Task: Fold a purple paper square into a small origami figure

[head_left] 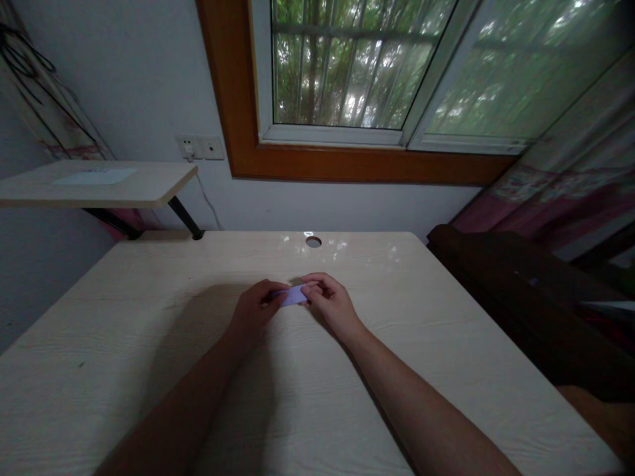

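A small light-purple piece, flat and roughly rectangular like folded paper, is held between my two hands over the middle of the desk. My left hand pinches its left end between thumb and fingers. At the other end, my right hand grips it, with the thumb on the near face and the fingers behind. The fingers cover both ends of the piece. Whether it touches the desktop I cannot tell.
A raised shelf on black legs stands at the desk's back left, bearing a pale sheet. A round cable hole is near the back edge. Beyond are wall sockets and a window. Dark brown furniture stands at the right.
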Available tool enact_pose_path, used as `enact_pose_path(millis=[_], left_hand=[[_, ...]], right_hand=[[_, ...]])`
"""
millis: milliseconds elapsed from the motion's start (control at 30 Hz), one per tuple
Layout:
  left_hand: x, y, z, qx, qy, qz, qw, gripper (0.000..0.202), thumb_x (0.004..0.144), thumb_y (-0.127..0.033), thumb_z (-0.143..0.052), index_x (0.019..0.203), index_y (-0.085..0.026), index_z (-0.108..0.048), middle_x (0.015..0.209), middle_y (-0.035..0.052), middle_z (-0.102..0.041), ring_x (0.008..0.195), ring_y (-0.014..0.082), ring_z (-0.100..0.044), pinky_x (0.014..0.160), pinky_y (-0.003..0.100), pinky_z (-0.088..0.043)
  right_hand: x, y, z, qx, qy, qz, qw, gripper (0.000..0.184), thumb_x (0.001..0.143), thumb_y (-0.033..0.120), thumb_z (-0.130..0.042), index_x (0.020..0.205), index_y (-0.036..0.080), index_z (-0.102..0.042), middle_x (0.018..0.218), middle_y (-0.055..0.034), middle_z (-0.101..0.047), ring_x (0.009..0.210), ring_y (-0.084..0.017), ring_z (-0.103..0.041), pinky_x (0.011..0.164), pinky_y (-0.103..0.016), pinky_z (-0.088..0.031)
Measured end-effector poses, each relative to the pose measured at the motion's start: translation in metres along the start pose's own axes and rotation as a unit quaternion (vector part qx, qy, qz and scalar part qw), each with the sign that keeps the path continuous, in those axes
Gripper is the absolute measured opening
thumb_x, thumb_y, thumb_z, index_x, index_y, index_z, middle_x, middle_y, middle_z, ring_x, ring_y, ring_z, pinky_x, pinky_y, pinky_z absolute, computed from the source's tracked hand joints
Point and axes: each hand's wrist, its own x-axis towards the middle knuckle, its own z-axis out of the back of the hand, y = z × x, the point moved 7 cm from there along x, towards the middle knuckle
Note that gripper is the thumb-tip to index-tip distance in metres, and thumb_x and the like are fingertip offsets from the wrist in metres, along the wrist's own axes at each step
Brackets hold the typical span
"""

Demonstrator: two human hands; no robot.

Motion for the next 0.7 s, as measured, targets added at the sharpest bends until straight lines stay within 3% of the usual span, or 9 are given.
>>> enact_pose_path(millis=[333, 700], left_hand=[[0.0002, -0.0030, 0.0014, 0.010, -0.003, -0.004, 1.000, 0.015, 0.087, -0.029, -0.062, 0.098, -0.022, -0.071, 0.092, 0.0021, -0.072, 0.082, 0.0160, -0.065, 0.073, 0.026, -0.049], [-0.0004, -0.0025, 0.0011, 0.016, -0.001, -0.009, 1.000, 0.015, 0.088, -0.029, -0.061, 0.098, -0.022, -0.071, 0.092, 0.0024, -0.072, 0.083, 0.0155, -0.065, 0.074, 0.025, -0.049]], right_hand=[[-0.0004, -0.0008, -0.0006, 0.007, -0.003, 0.004, 1.000, 0.024, 0.075, 0.036, -0.076, 0.093, 0.023, -0.069, 0.070, 0.0025, -0.060, 0.062, -0.011, -0.059, 0.062, -0.026, -0.057], [-0.0012, -0.0027, -0.0010, -0.062, 0.019, 0.050, 0.997, 0.023, 0.079, 0.029, -0.073, 0.100, 0.021, -0.070, 0.074, 0.0012, -0.064, 0.067, -0.012, -0.061, 0.061, -0.024, -0.050]])
